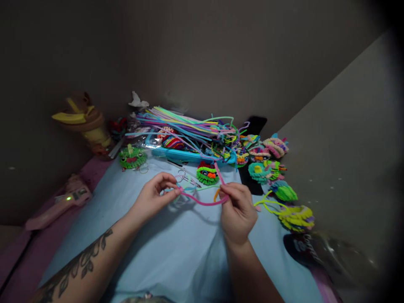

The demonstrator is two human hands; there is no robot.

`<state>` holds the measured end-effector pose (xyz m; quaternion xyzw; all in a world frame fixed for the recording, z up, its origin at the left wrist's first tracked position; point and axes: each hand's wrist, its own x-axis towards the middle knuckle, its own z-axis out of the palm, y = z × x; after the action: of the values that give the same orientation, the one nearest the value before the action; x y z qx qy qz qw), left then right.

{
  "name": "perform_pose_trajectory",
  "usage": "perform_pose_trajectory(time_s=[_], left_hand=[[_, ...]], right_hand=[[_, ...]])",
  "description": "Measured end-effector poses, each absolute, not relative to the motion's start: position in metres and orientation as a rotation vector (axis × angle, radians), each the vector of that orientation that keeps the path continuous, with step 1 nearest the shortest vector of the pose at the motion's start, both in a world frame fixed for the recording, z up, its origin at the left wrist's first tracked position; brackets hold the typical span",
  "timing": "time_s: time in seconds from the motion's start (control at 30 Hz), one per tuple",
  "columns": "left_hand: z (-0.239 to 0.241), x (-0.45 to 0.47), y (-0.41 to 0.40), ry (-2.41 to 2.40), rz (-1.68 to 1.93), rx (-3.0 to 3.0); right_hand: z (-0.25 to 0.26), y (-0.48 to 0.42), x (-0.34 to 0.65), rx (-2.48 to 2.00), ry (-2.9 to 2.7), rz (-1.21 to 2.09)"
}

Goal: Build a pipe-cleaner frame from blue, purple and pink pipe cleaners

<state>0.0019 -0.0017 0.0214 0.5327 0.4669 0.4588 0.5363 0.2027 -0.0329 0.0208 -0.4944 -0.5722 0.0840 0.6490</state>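
Observation:
A pink pipe cleaner (206,204) stretches between my two hands above the cloth, sagging in a curve. My left hand (158,191) pinches one end between thumb and fingertips. My right hand (238,208) grips it farther along, and its other end sticks up past the fingers. Short lengths of orange, light green and light blue pipe cleaner show near my fingers; whether I hold them is unclear. Just beyond my hands sits a green fuzzy figure (207,174) with a red top, an eye and an orange beak-like part. Metal scissors (186,177) lie beside it, partly covered.
Behind stands a blue tray (186,156) under a bundle of colourful pipe cleaners (189,122). Several fuzzy figures (260,171) line the right side; a green one (132,157) sits left. A tumbler (94,130), a pink corded device (61,204) and a bottle (328,252) stand around.

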Motion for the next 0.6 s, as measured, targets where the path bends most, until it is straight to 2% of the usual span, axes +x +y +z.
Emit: perform_pose_trajectory(time_s=[0.27,0.6], left_hand=[[0.018,0.002,-0.006,1.346,1.441,1.415],[0.02,0.001,-0.008,1.321,1.476,1.41]], right_hand=[[0.03,-0.052,0.201,-0.868,-1.691,0.238],[0.031,-0.056,0.192,-0.757,-1.692,0.516]])
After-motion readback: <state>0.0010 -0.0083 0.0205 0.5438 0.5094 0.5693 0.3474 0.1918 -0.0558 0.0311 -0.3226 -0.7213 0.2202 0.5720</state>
